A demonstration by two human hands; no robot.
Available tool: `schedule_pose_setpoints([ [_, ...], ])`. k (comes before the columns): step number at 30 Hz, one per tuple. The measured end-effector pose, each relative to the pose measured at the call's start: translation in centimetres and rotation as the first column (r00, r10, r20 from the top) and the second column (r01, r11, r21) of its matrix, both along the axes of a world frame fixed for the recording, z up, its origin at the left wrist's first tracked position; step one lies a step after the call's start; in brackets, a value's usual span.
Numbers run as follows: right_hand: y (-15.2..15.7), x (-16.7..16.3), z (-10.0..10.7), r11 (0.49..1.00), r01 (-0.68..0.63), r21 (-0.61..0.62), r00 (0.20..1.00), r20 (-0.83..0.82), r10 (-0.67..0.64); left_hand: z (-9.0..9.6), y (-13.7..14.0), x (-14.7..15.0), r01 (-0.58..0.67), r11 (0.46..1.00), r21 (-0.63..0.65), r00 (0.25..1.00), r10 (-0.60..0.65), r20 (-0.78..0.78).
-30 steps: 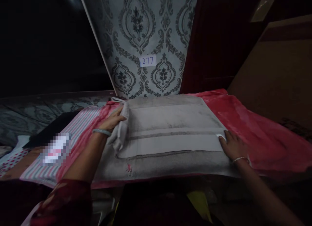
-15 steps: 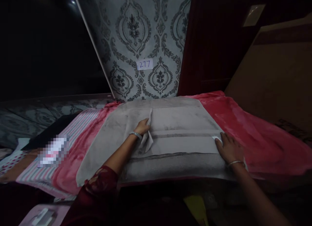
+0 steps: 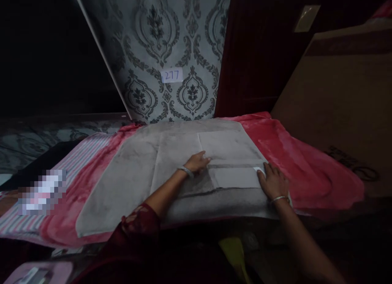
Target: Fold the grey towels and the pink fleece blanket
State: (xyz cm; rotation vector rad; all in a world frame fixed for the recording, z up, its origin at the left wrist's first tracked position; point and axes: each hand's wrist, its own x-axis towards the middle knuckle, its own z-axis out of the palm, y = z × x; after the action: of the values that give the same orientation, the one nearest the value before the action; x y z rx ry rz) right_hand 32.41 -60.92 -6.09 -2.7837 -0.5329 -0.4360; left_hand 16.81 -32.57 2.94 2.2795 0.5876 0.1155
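A grey plush cloth [image 3: 128,182] lies spread over a red blanket [image 3: 294,161]. On its right half rests a paler folded panel [image 3: 229,147], crossed by a darker band. My left hand [image 3: 197,162] is at the panel's left edge, index finger and thumb apart with nothing visible between them; its other fingers are curled and partly hidden. My right hand [image 3: 275,182] lies flat with fingers spread on the cloth's right edge. By its thumb shows a small white tag [image 3: 259,169].
A striped cloth [image 3: 82,153] lies to the left, near a dark screen [image 3: 52,55]. At the right stands a cardboard box [image 3: 346,104]. Patterned wallpaper [image 3: 171,39] with a paper marked 277 [image 3: 172,75] is behind. A yellow-green object [image 3: 234,253] is below the front edge.
The raised edge my left hand was gripping now lies flat, and that hand has moved right with its fingers opened. My right hand stays at the cloth's right edge. The view has shifted right.
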Motion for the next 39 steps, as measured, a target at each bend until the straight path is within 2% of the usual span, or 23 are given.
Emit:
schedule_pose_setpoints([
  [2, 0.4, -0.3, 1.1, 0.997, -0.018, 0.074, 0.999, 0.035, 0.016, 0.5, 2.3, -2.6, 0.069, 0.998, 0.012, 0.991, -0.070, 0.114],
  [3, 0.9, -0.4, 1.8, 0.989, -0.061, 0.133, 0.997, 0.053, 0.054, 0.7, 3.7, -4.1, 0.057, 0.996, 0.067, 0.977, -0.069, 0.201],
  [5, 3.2, -0.6, 3.1, 0.934, -0.218, 0.282, 0.976, 0.037, 0.217, 0.7, 6.6, -7.4, -0.113, 0.978, 0.176, 0.936, 0.046, 0.350],
  [6, 4.9, -0.7, 3.6, 0.881, -0.300, 0.366, 0.945, -0.014, 0.328, 0.5, 7.9, -9.1, -0.225, 0.954, 0.197, 0.909, 0.133, 0.396],
  [7, 6.9, -0.8, 4.0, 0.817, -0.354, 0.454, 0.894, -0.090, 0.438, 0.1, 9.1, -10.6, -0.344, 0.922, 0.176, 0.870, 0.242, 0.430],
  [8, 9.1, -0.9, 4.3, 0.762, -0.365, 0.535, 0.828, -0.188, 0.528, -0.4, 9.9, -11.9, -0.442, 0.891, 0.103, 0.823, 0.357, 0.441],
  [9, 11.5, -1.0, 4.5, 0.727, -0.334, 0.599, 0.757, -0.289, 0.586, -1.1, 10.6, -13.1, -0.504, 0.863, -0.013, 0.779, 0.462, 0.424],
  [10, 13.9, -1.1, 4.6, 0.717, -0.286, 0.635, 0.702, -0.370, 0.608, -1.8, 10.9, -14.0, -0.528, 0.835, -0.155, 0.747, 0.544, 0.382],
  [12, 18.4, -1.2, 4.8, 0.738, -0.234, 0.632, 0.646, -0.466, 0.604, -3.1, 11.1, -15.0, -0.491, 0.767, -0.414, 0.725, 0.623, 0.294],
  [13, 20.4, -1.2, 4.9, 0.752, -0.231, 0.617, 0.642, -0.484, 0.594, -3.5, 11.0, -15.2, -0.458, 0.740, -0.492, 0.726, 0.631, 0.274],
  [15, 23.5, -1.1, 5.2, 0.762, -0.261, 0.593, 0.655, -0.471, 0.591, -4.0, 10.7, -15.1, -0.414, 0.723, -0.552, 0.733, 0.625, 0.269],
  [18, 26.4, -1.1, 5.6, 0.728, -0.330, 0.601, 0.681, -0.383, 0.624, -3.8, 10.6, -14.4, -0.372, 0.718, -0.589, 0.756, 0.602, 0.256],
  [21, 27.5, -1.3, 5.4, 0.688, -0.392, 0.611, 0.712, -0.272, 0.647, -3.8, 11.0, -13.8, -0.363, 0.707, -0.607, 0.751, 0.608, 0.258],
  [25, 27.5, -1.5, 4.2, 0.736, -0.393, 0.551, 0.779, -0.226, 0.585, -4.9, 11.2, -13.8, -0.387, 0.758, -0.526, 0.750, 0.590, 0.298],
  [29, 27.4, -0.9, 3.5, 0.779, -0.371, 0.506, 0.787, -0.274, 0.553, -5.9, 11.0, -14.1, -0.409, 0.758, -0.508, 0.748, 0.597, 0.288],
  [32, 28.3, 0.4, 4.2, 0.809, -0.353, 0.470, 0.788, -0.317, 0.528, -5.8, 10.8, -14.2, -0.381, 0.742, -0.552, 0.735, 0.605, 0.306],
  [35, 29.9, 1.8, 5.5, 0.829, -0.346, 0.440, 0.786, -0.347, 0.512, -5.5, 10.6, -14.3, -0.338, 0.717, -0.610, 0.753, 0.595, 0.283],
  [37, 30.9, 2.4, 6.1, 0.833, -0.353, 0.427, 0.783, -0.353, 0.513, -5.3, 10.5, -14.3, -0.336, 0.728, -0.598, 0.768, 0.579, 0.274],
  [39, 31.6, 2.6, 6.2, 0.833, -0.359, 0.422, 0.786, -0.345, 0.514, -5.4, 10.5, -14.3, -0.342, 0.761, -0.552, 0.768, 0.565, 0.302],
])
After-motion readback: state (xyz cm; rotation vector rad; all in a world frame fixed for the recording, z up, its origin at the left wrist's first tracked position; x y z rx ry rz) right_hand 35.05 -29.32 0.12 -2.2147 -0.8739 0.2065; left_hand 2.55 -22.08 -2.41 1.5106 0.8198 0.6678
